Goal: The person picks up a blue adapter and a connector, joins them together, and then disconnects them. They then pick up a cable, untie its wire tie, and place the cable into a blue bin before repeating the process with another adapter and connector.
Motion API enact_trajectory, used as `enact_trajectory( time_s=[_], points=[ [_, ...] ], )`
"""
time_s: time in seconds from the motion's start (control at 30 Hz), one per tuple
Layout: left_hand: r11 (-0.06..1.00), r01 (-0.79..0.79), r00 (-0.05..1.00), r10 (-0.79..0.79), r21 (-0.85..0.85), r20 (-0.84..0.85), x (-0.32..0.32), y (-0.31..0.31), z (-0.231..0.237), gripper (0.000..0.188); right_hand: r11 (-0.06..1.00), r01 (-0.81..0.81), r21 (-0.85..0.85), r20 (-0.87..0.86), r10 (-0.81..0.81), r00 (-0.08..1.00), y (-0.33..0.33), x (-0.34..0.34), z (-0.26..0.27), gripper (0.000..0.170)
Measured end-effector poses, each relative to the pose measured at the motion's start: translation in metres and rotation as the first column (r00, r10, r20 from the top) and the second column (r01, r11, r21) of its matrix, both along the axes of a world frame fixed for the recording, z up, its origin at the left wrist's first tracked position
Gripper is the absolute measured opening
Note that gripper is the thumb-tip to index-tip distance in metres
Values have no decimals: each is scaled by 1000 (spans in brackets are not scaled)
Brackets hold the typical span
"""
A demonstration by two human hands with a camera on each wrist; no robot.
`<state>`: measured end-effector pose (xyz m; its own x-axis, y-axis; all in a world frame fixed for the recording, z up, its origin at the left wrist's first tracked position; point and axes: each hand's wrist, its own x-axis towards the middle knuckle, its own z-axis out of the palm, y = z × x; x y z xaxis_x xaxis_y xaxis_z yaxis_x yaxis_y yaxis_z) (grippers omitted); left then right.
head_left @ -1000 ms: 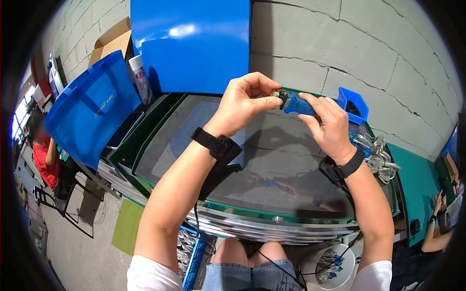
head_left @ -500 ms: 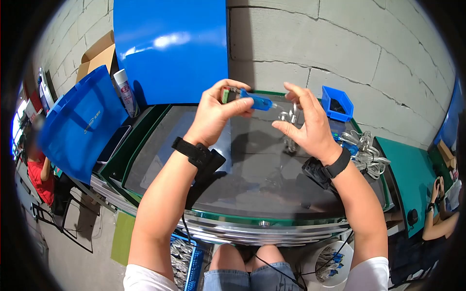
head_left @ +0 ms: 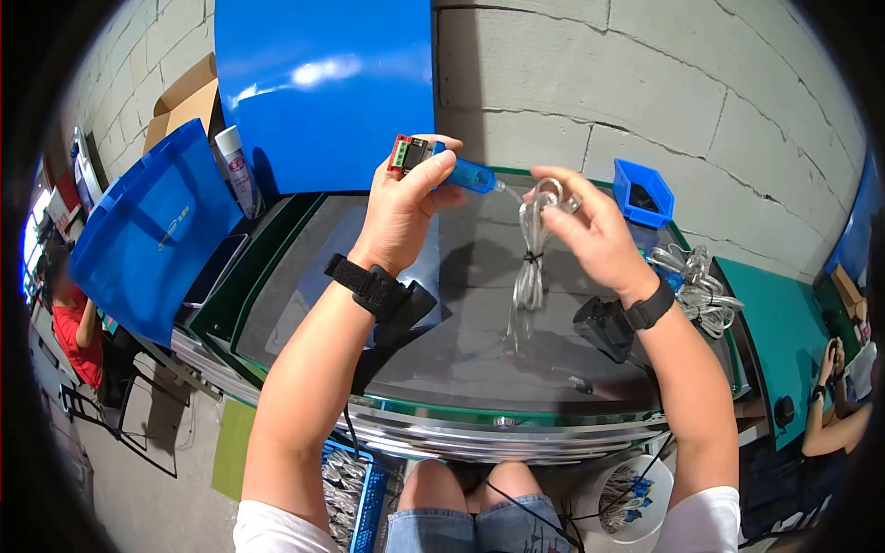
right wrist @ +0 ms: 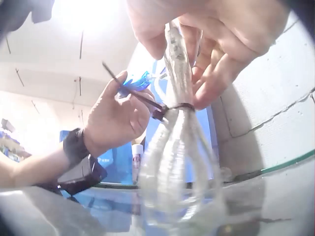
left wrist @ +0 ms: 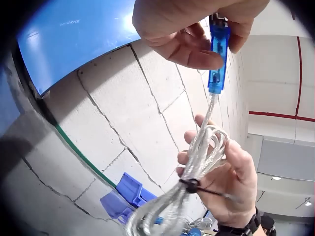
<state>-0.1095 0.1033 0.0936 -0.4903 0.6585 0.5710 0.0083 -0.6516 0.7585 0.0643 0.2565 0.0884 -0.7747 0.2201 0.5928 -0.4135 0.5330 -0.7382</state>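
My left hand [head_left: 392,212] pinches a translucent blue cable adapter [head_left: 474,176] between thumb and fingers. At the adapter's left end sit a black connector and a green terminal block [head_left: 399,153] with red edges. A clear silvery cable [head_left: 529,230] runs from its right end to my right hand [head_left: 595,230], whose thumb and fingers hold the top of the coil. The coiled bundle hangs down over the dark bench mat [head_left: 461,359]. In the left wrist view, a black cable tie [left wrist: 191,186] cinches the bundle's middle, its tail sticking out.
A small blue bin [head_left: 656,217] stands at the back right, with more coiled cables [head_left: 710,304] in front of it. On the left are a blue bag [head_left: 138,249], a spray can [head_left: 241,175] and a phone [head_left: 214,276]. A bucket [head_left: 659,488] of cables stands below the bench.
The adapter was held in both hands, then in the left alone, which has moved left. My right hand has let go of the adapter and taken hold of the cable coil.
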Motion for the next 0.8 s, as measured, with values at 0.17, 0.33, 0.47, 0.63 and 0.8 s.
enact_trajectory(
  time_s=[0.17,0.33,0.47,0.63,0.8],
  points=[
    [977,208,975,-202,53,-96,1,2,-1,44,978,-112,-175,62,124,990,-5,-1,-1,36],
    [942,328,923,-305,64,-236,2,7,-3,60,950,-148,-275,98,181,979,-4,-4,-5,37],
    [969,221,939,-243,-115,-243,8,3,-4,56,922,-208,-325,45,235,971,-4,-6,-9,40],
    [963,157,974,-188,-219,-127,6,3,-4,33,928,-215,-305,67,247,967,-2,-4,-7,40],
    [949,80,997,-74,-304,33,4,4,-1,29,939,-221,-263,83,250,965,-9,-3,-5,40]
  ],
)
